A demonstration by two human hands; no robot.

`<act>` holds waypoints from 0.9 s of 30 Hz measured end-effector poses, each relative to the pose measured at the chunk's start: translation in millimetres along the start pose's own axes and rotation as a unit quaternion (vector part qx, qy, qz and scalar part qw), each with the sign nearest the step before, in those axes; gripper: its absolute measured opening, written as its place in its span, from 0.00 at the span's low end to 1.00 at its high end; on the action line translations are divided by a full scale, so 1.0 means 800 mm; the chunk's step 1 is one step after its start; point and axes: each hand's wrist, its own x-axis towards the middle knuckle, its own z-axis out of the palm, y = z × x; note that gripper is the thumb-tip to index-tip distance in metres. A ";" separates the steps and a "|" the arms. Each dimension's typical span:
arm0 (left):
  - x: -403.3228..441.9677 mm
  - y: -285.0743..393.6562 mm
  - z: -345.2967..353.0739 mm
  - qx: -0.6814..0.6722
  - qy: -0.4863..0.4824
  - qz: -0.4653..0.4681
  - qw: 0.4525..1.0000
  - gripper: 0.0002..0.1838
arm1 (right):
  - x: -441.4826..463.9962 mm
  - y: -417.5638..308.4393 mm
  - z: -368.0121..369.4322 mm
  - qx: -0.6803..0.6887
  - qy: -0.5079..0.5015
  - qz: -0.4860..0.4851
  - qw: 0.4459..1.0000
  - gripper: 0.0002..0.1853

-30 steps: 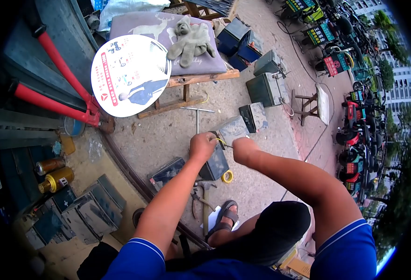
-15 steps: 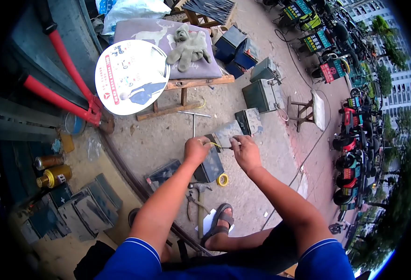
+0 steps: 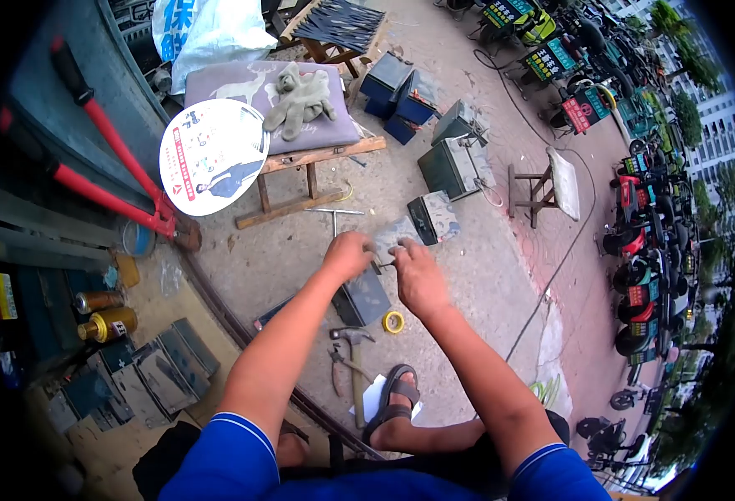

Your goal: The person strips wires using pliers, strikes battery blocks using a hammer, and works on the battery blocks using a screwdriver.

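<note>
My left hand (image 3: 351, 255) is closed in a pinch above a dark box-shaped battery (image 3: 362, 299). Close to its right, my right hand (image 3: 420, 280) also pinches, fingertips pointing at the left. A thin yellow wire ran between both hands half a second ago; now the fingers mostly hide it. Behind the hands on the ground stands another battery with a mottled grey top (image 3: 436, 219). A roll of yellow tape (image 3: 393, 322) lies beside the near battery. Closer to my foot are a claw hammer (image 3: 357, 367) and a pair of pliers (image 3: 337, 371).
A wooden stool with a purple cushion (image 3: 334, 117) bears grey gloves (image 3: 301, 102) and a round white fan (image 3: 213, 159). Red-handled bolt cutters (image 3: 121, 154) lean at the left. More batteries (image 3: 455, 165) and a small stool (image 3: 564, 188) stand to the right, with parked scooters beyond.
My hands have moved closer together, and the yellow wire between them is now mostly out of sight. The whole view has shifted slightly.
</note>
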 end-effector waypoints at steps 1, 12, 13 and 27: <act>0.004 -0.005 -0.002 0.033 -0.036 0.024 0.999 0.10 | 0.001 0.008 0.010 -0.018 0.101 -0.093 0.990 0.13; 0.034 0.026 -0.014 0.017 -0.248 -0.100 0.963 0.08 | -0.012 0.027 0.015 -0.007 0.158 -0.095 0.983 0.10; 0.040 0.026 -0.019 -0.040 -0.298 -0.131 0.945 0.09 | -0.014 0.025 0.016 0.026 0.098 0.009 0.995 0.10; 0.043 0.020 0.033 0.245 -0.293 0.003 0.924 0.18 | -0.006 0.032 0.015 0.019 0.160 -0.104 0.982 0.13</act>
